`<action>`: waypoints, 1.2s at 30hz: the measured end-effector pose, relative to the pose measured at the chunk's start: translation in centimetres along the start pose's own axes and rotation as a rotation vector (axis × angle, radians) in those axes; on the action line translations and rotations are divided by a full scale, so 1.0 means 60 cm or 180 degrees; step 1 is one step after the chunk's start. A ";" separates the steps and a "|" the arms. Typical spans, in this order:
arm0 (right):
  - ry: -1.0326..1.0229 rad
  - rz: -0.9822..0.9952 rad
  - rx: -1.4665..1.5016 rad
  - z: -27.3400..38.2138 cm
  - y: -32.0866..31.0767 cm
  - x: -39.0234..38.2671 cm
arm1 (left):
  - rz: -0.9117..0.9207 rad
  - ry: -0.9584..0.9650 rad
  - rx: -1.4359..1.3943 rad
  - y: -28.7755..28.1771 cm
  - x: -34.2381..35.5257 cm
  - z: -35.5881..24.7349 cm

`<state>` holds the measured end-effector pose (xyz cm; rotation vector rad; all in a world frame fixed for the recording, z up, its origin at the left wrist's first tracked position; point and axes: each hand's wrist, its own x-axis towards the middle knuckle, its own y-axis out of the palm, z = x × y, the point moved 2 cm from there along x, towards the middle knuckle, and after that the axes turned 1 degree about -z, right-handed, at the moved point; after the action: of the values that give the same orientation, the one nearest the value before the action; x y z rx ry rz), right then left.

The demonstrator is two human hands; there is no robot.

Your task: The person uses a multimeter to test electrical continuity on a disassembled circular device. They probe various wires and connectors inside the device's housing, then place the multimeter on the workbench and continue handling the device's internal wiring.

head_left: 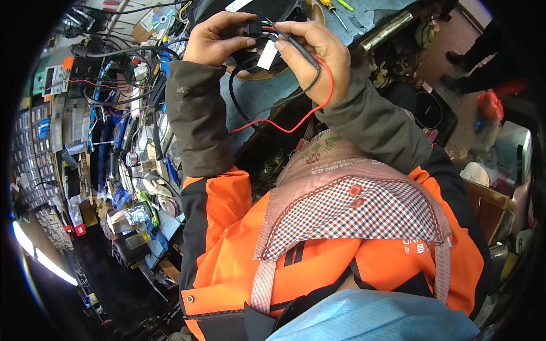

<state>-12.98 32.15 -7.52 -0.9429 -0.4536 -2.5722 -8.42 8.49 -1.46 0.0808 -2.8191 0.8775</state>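
My left hand (211, 41) pinches a small black connector (251, 28) between thumb and fingertips, near the top of the view. Several coloured wires (267, 28) run out of its right side, toward my other hand. Closed around a thin black test probe (299, 48), my right hand (325, 59) holds its tip close to those wires; whether it touches them I cannot tell. A red test lead (330, 85) and a black lead (313, 85) loop down from this hand. Below the wires hangs a white label (266, 55). Behind both hands lies a large black rounded object (207, 11).
The worn blue bench top (263, 91) carries a screwdriver (341, 21) at upper right. Cables, tools and parts (136, 113) crowd the left side, beside small drawers (34, 153). Another person's dark shoes (453, 83) stand at right, near a red bag (490, 106).
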 end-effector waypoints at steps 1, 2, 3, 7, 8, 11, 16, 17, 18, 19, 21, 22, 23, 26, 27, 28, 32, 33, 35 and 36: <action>-0.0117 0.0007 -0.0148 -0.002 -0.001 0.002 | 0.0017 0.0052 0.0063 0.001 0.005 0.009; -0.0232 0.0015 -0.0292 -0.003 -0.002 0.003 | 0.0017 0.0143 0.0045 0.003 0.009 0.016; -0.0347 0.0026 -0.0432 -0.004 -0.003 0.005 | 0.0014 0.0232 0.0029 0.006 0.013 0.020; -0.0830 0.0124 -0.0758 0.003 0.001 0.015 | -0.0215 0.0434 -0.0091 0.016 0.000 0.023; -0.0842 0.0161 -0.0828 0.005 0.003 0.016 | -0.0301 0.0424 -0.0289 0.026 -0.003 0.014; -0.0926 0.0229 -0.0992 0.006 0.010 0.015 | -0.0245 0.0647 0.0040 0.021 -0.011 0.024; -0.0766 0.0242 -0.0950 -0.003 0.015 0.016 | -0.0149 0.0486 -0.0345 0.019 -0.008 0.038; -0.0716 0.0279 -0.0927 0.000 0.014 0.014 | -0.0182 0.0501 -0.0364 0.019 -0.010 0.041; -0.0666 0.0316 -0.0906 0.007 0.012 0.012 | -0.0214 0.0518 -0.0386 0.023 -0.011 0.043; -0.0619 0.0336 -0.0884 0.010 0.011 0.011 | -0.0234 0.0538 -0.0397 0.024 -0.011 0.043; -0.0618 0.0342 -0.0829 0.003 0.014 0.010 | -0.0188 0.0535 -0.0436 0.020 -0.011 0.048; -0.0635 0.0329 -0.0848 0.001 0.014 0.011 | -0.0206 0.0568 -0.0391 0.020 -0.010 0.050; -0.0653 0.0316 -0.0867 -0.002 0.014 0.012 | -0.0225 0.0602 -0.0346 0.020 -0.010 0.051; -0.0596 0.0357 -0.0913 -0.011 0.013 0.016 | -0.0146 0.0546 -0.0322 0.015 -0.011 0.057; -0.0556 0.0346 -0.0897 -0.009 0.012 0.015 | -0.0159 0.0533 -0.0383 0.016 -0.012 0.056; -0.0517 0.0334 -0.0885 -0.007 0.012 0.014 | -0.0169 0.0524 -0.0447 0.017 -0.012 0.056; -0.0515 0.0393 -0.0820 0.011 0.010 0.010 | -0.0178 0.0654 -0.0476 0.024 -0.010 0.045; -0.0508 0.0403 -0.0831 0.009 0.010 0.011 | -0.0182 0.0661 -0.0445 0.023 -0.010 0.045; -0.0491 0.0428 -0.0843 0.003 0.014 0.013 | -0.0198 0.0667 -0.0378 0.020 -0.012 0.045; -0.0453 0.0405 -0.0790 0.002 0.014 0.012 | -0.0200 0.0666 -0.0386 0.021 -0.012 0.046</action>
<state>-13.07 31.30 -6.85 -1.2040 -0.1067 -2.4937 -8.31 7.96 -4.53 0.0566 -2.6512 0.6585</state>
